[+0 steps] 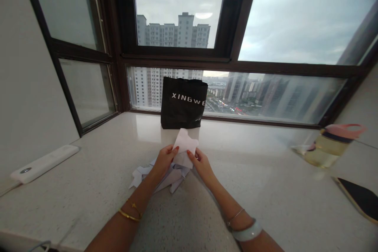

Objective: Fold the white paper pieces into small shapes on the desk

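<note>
Between your left hand (165, 160) and your right hand (201, 161), each closed in a pinch on one side of it, sits a white paper piece (186, 144). Just below lie folded paper pieces (171, 179) on the pale counter (254, 173); beyond stands a black bag (183, 106), before the window (236, 64).

Grey, overcast daylight enters through the window (295, 15) beyond the counter's (251, 204) far edge, leaving the room side dim. The sky is brightest, its clouds faint. 1 pale oval reflection (203, 15) shows on the glass. Glare lies along the counter's far edge, left and right of the black bag (183, 114), whose front is shaded. Soft shadow darkens the counter toward its near edge. The paper (184, 141) shows little fine detail. Wide-angle distortion slants the bottle (329, 149) by the right edge.
</note>
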The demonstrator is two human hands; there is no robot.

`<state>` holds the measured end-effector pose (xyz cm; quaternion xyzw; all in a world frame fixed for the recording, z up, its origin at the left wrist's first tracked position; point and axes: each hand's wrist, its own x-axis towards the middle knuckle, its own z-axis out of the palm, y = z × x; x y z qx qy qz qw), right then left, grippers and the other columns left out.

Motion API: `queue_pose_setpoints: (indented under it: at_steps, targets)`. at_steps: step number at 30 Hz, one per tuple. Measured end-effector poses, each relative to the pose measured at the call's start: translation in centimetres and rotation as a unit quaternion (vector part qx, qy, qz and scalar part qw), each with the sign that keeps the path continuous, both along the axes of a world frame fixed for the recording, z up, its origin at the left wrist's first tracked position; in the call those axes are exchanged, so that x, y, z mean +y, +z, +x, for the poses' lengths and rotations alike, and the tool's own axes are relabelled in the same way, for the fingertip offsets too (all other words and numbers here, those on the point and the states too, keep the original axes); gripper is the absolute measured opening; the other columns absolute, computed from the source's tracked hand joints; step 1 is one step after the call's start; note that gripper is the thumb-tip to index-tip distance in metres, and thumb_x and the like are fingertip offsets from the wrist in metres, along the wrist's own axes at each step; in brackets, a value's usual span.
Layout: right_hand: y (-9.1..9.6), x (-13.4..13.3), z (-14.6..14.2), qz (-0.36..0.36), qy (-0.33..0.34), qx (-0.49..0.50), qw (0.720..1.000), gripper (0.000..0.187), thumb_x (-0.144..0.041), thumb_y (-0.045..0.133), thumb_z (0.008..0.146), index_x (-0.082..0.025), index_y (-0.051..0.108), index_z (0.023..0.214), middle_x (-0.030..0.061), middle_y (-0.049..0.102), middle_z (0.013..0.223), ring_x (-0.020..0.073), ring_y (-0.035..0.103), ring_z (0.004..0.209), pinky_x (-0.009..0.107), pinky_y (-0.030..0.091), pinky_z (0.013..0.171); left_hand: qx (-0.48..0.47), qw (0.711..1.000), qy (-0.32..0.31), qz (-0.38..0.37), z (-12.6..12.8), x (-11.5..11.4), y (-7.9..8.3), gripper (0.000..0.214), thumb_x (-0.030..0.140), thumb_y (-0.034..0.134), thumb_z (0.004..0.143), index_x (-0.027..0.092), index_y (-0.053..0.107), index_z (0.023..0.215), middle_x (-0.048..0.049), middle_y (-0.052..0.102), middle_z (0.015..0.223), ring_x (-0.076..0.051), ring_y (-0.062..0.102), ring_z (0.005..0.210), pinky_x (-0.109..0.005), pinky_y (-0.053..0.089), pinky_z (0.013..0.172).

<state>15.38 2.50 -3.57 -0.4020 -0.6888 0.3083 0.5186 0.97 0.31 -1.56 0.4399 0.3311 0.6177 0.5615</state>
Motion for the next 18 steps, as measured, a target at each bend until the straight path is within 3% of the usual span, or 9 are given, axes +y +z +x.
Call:
queue_pose_setpoints:
  at_steps: [3,6,8,12,15,18]
  targets:
    - [0.1,0.6,1.2,0.045,-0.054,-0.013,0.997,0.042,-0.048,0.037,0.081,-0.017,0.058,0.100,0.0033,0.061,0.074,0.0165,0.054,0.070,0.028,0.041,0.064,0.021,0.997,0.068,-0.003,-0.6,0.5,-0.4,0.034,0.040,0.067,0.059,0.013,0.062,0.079,-0.0002,0.062,0.063,-0.011,0.054,0.055,-0.022,0.042,0.055]
    - [-0.1,1.3,2.7,0.083,-0.115,-0.102,0.985,0.039,-0.039,0.031,0.085,-0.018,0.058,0.103,0.0077,0.063,0.090,0.0196,0.053,0.086,0.033,0.038,0.078,0.024,0.989,0.145,-0.011,-1.7,1.1,-0.7,0.034,0.043,0.065,0.058,0.013,0.060,0.074,0.0021,0.058,0.058,-0.009,0.049,0.049,-0.020,0.040,0.049]
    - [-0.6,1.5,3.1,0.066,-0.136,-0.199,0.968,0.035,-0.034,0.038,0.083,-0.016,0.056,0.107,0.0099,0.063,0.097,0.0219,0.051,0.093,0.035,0.036,0.081,0.019,0.988,0.154,-0.015,-2.2,1.2,-0.6,0.034,0.043,0.065,0.058,0.014,0.059,0.075,0.0029,0.057,0.058,-0.008,0.048,0.048,-0.020,0.039,0.048]
    - [-1.6,1.4,3.0,0.023,-0.115,-0.349,0.930,0.040,-0.023,0.049,0.076,-0.016,0.050,0.116,0.0113,0.060,0.106,0.0241,0.049,0.100,0.036,0.034,0.082,0.042,0.993,0.112,-0.016,-2.2,1.0,-0.4,0.035,0.042,0.064,0.058,0.013,0.060,0.078,0.0002,0.060,0.063,-0.011,0.052,0.054,-0.021,0.041,0.052]
    - [-1.7,1.6,2.9,0.018,-0.125,-0.358,0.925,0.043,-0.015,0.053,0.069,-0.020,0.054,0.111,0.0084,0.062,0.098,0.0223,0.051,0.093,0.033,0.035,0.077,0.081,0.991,0.110,-0.014,-2.1,0.7,-0.4,0.036,0.043,0.064,0.057,0.012,0.061,0.076,-0.0013,0.060,0.062,-0.012,0.052,0.054,-0.022,0.040,0.052]
    - [-1.6,2.3,3.3,0.003,-0.131,-0.265,0.955,0.039,-0.012,0.050,0.066,-0.018,0.059,0.103,0.0051,0.062,0.077,0.0175,0.054,0.073,0.029,0.039,0.067,0.099,0.984,0.147,-0.007,-2.4,0.7,-0.4,0.037,0.045,0.062,0.058,0.013,0.061,0.076,-0.0016,0.061,0.064,-0.013,0.053,0.058,-0.023,0.040,0.055]
